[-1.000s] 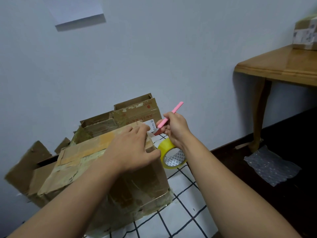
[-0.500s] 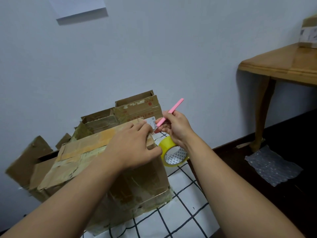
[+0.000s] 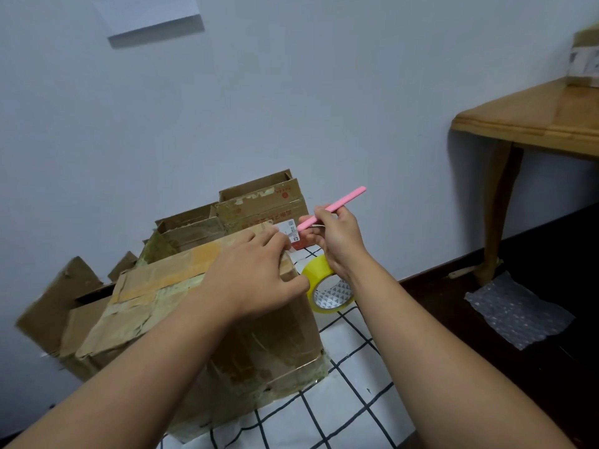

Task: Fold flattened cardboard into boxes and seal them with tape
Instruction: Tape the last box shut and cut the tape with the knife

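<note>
Box under left hand; right hand just beyond.

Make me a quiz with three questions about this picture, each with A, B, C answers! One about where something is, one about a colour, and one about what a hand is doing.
1. Where is the tape roll?
A. on the wooden table
B. below the right hand, beside the cardboard box
C. on the wall

2. What colour is the cutter?
A. pink
B. green
C. black

3. What is the left hand doing?
A. hanging free
B. holding bubble wrap
C. resting on the cardboard box

Answers:
1 B, it sits under the right hand at the box's corner.
2 A, its handle is pink.
3 C, it lies on the taped top.
</note>
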### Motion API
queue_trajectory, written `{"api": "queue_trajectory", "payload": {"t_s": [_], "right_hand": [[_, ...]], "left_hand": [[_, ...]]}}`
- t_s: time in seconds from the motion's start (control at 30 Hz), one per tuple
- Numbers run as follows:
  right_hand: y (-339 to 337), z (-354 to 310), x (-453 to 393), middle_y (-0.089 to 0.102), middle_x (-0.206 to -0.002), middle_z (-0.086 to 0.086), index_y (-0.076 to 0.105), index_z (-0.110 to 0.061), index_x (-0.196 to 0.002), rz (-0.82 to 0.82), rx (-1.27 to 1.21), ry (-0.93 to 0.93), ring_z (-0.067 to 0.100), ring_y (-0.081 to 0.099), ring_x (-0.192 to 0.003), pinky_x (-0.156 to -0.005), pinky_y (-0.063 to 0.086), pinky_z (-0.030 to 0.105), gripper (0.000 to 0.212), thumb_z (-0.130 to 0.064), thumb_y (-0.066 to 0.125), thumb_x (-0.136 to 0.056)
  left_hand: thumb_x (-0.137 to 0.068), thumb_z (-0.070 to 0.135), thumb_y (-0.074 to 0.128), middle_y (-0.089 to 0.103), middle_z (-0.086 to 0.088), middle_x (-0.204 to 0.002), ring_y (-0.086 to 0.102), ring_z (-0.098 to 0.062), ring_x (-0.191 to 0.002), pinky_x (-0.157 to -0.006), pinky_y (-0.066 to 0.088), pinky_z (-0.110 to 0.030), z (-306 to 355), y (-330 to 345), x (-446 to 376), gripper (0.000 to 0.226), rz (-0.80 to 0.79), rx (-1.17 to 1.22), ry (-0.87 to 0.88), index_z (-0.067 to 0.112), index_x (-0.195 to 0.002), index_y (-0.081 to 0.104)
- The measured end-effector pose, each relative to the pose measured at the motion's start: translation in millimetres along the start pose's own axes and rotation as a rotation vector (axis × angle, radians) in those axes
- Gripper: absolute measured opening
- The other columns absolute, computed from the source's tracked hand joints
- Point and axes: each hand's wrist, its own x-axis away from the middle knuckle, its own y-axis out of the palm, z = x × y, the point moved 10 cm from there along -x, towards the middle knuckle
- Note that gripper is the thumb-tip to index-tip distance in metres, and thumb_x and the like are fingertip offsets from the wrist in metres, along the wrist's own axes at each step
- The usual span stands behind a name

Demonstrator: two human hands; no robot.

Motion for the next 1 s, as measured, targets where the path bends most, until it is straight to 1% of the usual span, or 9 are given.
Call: {"api": "queue_trajectory", "payload": {"t_s": [0.13,0.2,0.3,0.33,0.4,0.5,0.67,0.87,1.0], "right_hand": [[-6,-7,0,0.06,-0.081,0.009,0.054,-0.01,-0.09,0.055,0.061,-0.091,0.029,0.069,-0.079,-0.078,0.06,0.035,0.011,-0.014,0.054,-0.1],[-6,-18,3,0.062,-0.083,0.004,0.054,-0.015,-0.098,0.055,0.331,-0.182,0.021,0.069,-0.075,-0.08,0.06,0.036,0.015,-0.028,0.047,-0.104],[3,-30,10,0.065,-0.086,-0.001,0.051,-0.022,-0.107,-0.007,0.881,-0.349,0.016,0.064,-0.078,-0.066,0.05,0.029,0.026,-0.042,0.033,-0.105],[6,-26,9,0.067,-0.086,0.0,0.05,-0.024,-0.106,-0.061,1.006,-0.354,0.018,0.064,-0.081,-0.067,0.048,0.029,0.027,-0.044,0.032,-0.105],[9,-8,8,0.07,-0.09,0.0,0.046,-0.031,-0.103,-0.216,1.119,-0.277,0.02,0.065,-0.089,-0.079,0.052,0.037,0.022,-0.047,0.031,-0.104],[21,10,17,0.07,-0.1,0.0,0.038,-0.034,-0.101,-0.4,1.124,-0.203,0.019,0.066,-0.094,-0.089,0.053,0.048,0.016,-0.046,0.03,-0.104],[37,9,30,0.065,-0.1,0.006,0.034,-0.024,-0.112,-0.532,1.003,-0.126,0.024,0.064,-0.096,-0.088,0.055,0.047,0.018,-0.029,0.047,-0.101],[30,2,30,0.058,-0.102,0.012,0.032,-0.027,-0.109,-0.511,0.83,-0.056,0.026,0.062,-0.105,-0.101,0.047,0.049,0.036,-0.007,0.056,-0.09],[29,1,33,0.064,-0.094,0.017,0.031,-0.024,-0.11,-0.516,0.854,-0.073,0.024,0.064,-0.096,-0.097,0.049,0.044,0.035,-0.003,0.054,-0.093]], "left_hand": [[-0.067,0.076,0.017,0.051,0.009,-0.139,0.045,-0.013,-0.108,-0.084,0.036,-0.026,-1,1,0,0.084,-0.002,-0.007,-0.002,0.03,-0.129,0.049],[-0.067,0.075,0.018,0.05,0.009,-0.14,0.045,-0.013,-0.11,-0.086,0.037,-0.026,-1,0,0,0.083,0.004,-0.005,-0.004,0.03,-0.129,0.05],[-0.069,0.074,0.021,0.049,0.008,-0.142,0.045,-0.015,-0.114,-0.09,0.039,-0.028,0,0,0,0.081,0.002,-0.004,-0.007,0.029,-0.13,0.049],[-0.07,0.074,0.023,0.049,0.007,-0.143,0.045,-0.015,-0.115,-0.09,0.039,-0.028,0,0,0,0.08,-0.002,-0.003,-0.008,0.029,-0.13,0.049],[-0.071,0.073,0.023,0.049,0.006,-0.143,0.045,-0.016,-0.115,-0.09,0.039,-0.029,-1,1,1,0.079,-0.009,-0.002,-0.009,0.028,-0.129,0.049],[-0.075,0.072,0.026,0.048,0.005,-0.144,0.044,-0.016,-0.115,-0.089,0.039,-0.029,-1,2,1,0.074,-0.022,-0.006,-0.007,0.027,-0.129,0.049],[-0.074,0.071,0.025,0.052,0.005,-0.137,0.045,-0.015,-0.109,-0.088,0.038,-0.029,0,2,1,0.071,-0.022,-0.001,-0.005,0.027,-0.124,0.05],[-0.075,0.072,0.028,0.046,0.004,-0.146,0.044,-0.017,-0.12,-0.094,0.039,-0.03,-1,1,1,0.075,-0.037,0.013,-0.02,0.027,-0.131,0.048],[-0.074,0.072,0.028,0.045,0.003,-0.149,0.044,-0.018,-0.122,-0.097,0.039,-0.031,-1,2,2,0.076,-0.035,0.019,-0.021,0.027,-0.132,0.048]]}}
